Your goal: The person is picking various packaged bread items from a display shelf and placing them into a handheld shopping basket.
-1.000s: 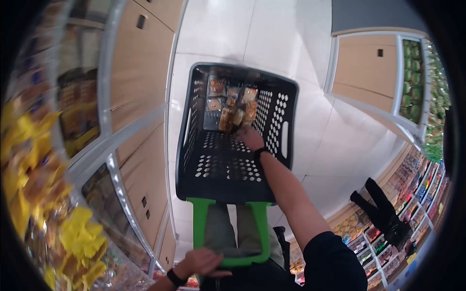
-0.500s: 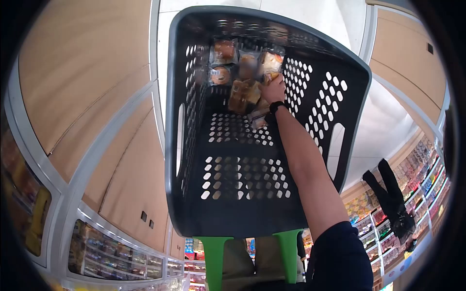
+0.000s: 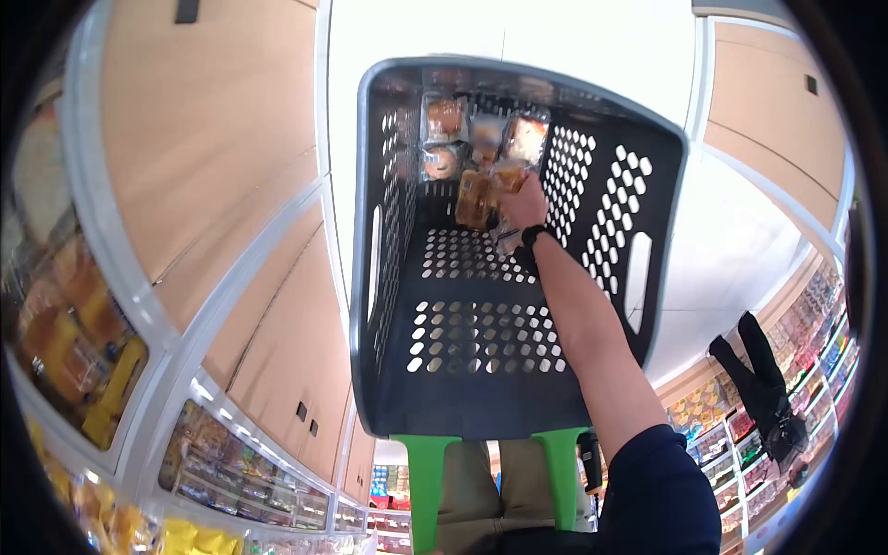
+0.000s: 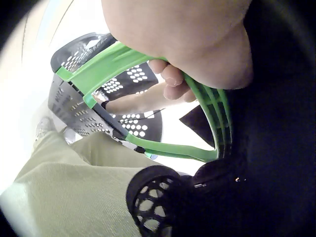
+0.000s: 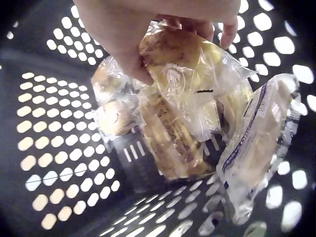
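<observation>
Deep inside a dark perforated basket [image 3: 490, 407], my right hand [image 3: 525, 202] pinches a bread in clear wrap [image 3: 508, 173]. Seen from the right wrist, the hand [image 5: 163, 24] has thumb and fingers round the wrapped bread [image 5: 182, 64]. Just under it lies a long packaged loaf [image 5: 173, 138], with a white-and-blue packet [image 5: 256, 143] leaning at the basket's side. Several more wrapped breads [image 3: 444, 118] sit at the far end. In the left wrist view, my left hand [image 4: 182, 49] has its fingers curled round the green handle [image 4: 98, 69]; the head view does not show this hand.
Wooden cabinets [image 3: 268, 351] with glass display cases [image 3: 240, 462] line the left side. More cabinets [image 3: 777, 102] stand at the upper right. A person in black [image 3: 763, 388] is near stocked shelves [image 3: 823, 370] at the lower right. Pale floor [image 3: 721, 250] surrounds the basket.
The view has moved closer to the basket than a second ago. My right hand has shifted from the near side of the breads onto one at the right. My left hand has left the head view.
</observation>
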Motion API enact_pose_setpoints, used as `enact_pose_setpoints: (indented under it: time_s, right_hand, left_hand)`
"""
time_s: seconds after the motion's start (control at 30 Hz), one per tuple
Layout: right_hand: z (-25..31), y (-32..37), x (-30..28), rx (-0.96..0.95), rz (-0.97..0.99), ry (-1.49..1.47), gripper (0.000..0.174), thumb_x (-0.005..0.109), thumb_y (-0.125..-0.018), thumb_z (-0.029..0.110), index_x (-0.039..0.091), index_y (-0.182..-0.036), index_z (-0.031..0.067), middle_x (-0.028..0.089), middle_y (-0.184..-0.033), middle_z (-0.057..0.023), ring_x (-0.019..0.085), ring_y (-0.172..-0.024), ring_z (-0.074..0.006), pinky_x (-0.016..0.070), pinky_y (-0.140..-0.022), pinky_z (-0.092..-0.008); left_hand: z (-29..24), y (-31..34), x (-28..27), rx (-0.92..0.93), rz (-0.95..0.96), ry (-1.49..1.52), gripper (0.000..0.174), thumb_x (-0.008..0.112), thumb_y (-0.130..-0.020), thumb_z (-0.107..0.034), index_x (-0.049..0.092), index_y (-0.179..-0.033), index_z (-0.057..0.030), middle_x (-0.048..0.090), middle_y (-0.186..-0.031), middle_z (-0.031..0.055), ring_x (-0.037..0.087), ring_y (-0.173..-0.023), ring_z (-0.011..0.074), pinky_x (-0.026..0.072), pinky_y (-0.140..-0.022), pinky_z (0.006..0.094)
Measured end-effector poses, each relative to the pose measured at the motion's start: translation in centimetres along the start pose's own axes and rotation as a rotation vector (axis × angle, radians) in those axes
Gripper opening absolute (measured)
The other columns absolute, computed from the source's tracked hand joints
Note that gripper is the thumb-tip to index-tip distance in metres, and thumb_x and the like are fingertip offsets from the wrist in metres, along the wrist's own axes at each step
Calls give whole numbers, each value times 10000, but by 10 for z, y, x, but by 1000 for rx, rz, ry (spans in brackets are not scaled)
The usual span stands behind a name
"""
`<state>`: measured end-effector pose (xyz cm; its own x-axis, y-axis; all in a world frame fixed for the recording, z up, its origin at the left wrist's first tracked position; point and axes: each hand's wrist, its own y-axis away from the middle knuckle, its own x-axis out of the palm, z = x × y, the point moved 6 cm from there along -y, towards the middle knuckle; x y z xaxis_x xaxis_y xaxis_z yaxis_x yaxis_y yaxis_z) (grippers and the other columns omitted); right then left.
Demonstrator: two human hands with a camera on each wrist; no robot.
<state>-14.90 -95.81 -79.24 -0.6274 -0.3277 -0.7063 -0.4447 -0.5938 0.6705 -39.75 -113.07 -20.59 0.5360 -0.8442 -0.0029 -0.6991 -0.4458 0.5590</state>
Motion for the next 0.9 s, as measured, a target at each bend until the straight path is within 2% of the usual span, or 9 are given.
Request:
enact_pose_setpoints:
  time_s: [0.1, 0.13, 0.17, 0.37, 0.5, 0.57, 0.7, 0.8, 0.9]
  right_hand:
    - [16, 47, -44, -125, 87, -136, 683, 801, -717, 324, 511, -1252, 14, 638, -1196, -211, 621, -1115, -384, 479, -957, -441]
    - [19, 65, -62, -134, 123, -149, 693, 806, -710, 306, 513, -1262, 8, 629, -1209, -215, 617, -1120, -383, 488, -955, -432]
    - [24, 82, -85, -146, 103, -168, 693, 806, -710, 306, 513, -1262, 8, 629, -1209, -215, 617, -1120, -383, 488, -955, -432]
    - [83, 203, -241, -394, 221, -330, 694, 840, -689, 288, 536, -1247, 10, 652, -1157, -205, 651, -1067, -353, 510, -918, -423]
    - [137, 298, -353, -635, 299, -479, 678, 846, -713, 291, 524, -1251, 32, 687, -1079, -182, 685, -997, -340, 527, -864, -397]
    - [159, 353, -408, -809, 315, -558, 687, 856, -728, 303, 505, -1256, 39, 687, -1075, -177, 689, -981, -328, 525, -862, -384]
    - [192, 465, -488, -972, 505, -634, 730, 871, -722, 314, 479, -1264, 21, 666, -1099, -181, 681, -1004, -324, 520, -874, -390]
    - [212, 539, -518, -1103, 608, -573, 774, 890, -704, 245, 455, -1306, 30, 646, -1115, -134, 661, -1032, -233, 499, -915, -348]
    - [220, 599, -536, -1211, 599, -348, 832, 892, -697, 324, 441, -1333, 33, 638, -1179, -162, 654, -1078, -299, 501, -944, -378]
  left_hand:
    - [-24, -10, -4, 142, -136, -250, 423, 654, -775, -81, 661, -1198, -71, 628, -954, 74, 627, -821, 223, 545, -694, 345]
    - [-28, -17, -2, 209, -206, -281, 241, 737, -785, -188, 657, -989, -88, 563, -781, 27, 569, -661, 170, 472, -572, 302]
    - [-37, -18, -3, 278, -280, -313, 252, 820, -795, -294, 653, -781, -105, 497, -608, -20, 511, -502, 118, 400, -450, 259]
    - [-79, -19, -4, 180, -371, -425, 233, 772, -796, -191, 611, -642, -122, 529, -580, 27, 567, -512, 191, 429, -448, 329]
    - [-90, -13, -4, -133, -485, -220, 217, 753, -874, -234, 644, -812, -57, 617, -735, 92, 625, -654, 276, 505, -591, 356]
    - [-110, -7, -22, -52, -663, -66, 179, 735, -904, -181, 670, -992, -40, 662, -876, 118, 666, -788, 220, 529, -705, 322]
    - [-158, 25, -51, -6, -862, 479, 391, 723, -913, -101, 575, -1270, -42, 645, -1146, 61, 630, -1079, 151, 510, -884, 294]
    - [-213, 48, -60, 169, -934, 675, 461, 722, -912, -88, 531, -1328, -33, 606, -1257, 70, 611, -1126, 155, 509, -906, 295]
    - [-254, 79, -44, 243, -1105, 635, 431, 725, -910, -83, 558, -1299, -7, 639, -1203, 85, 623, -1080, 132, 512, -895, 288]
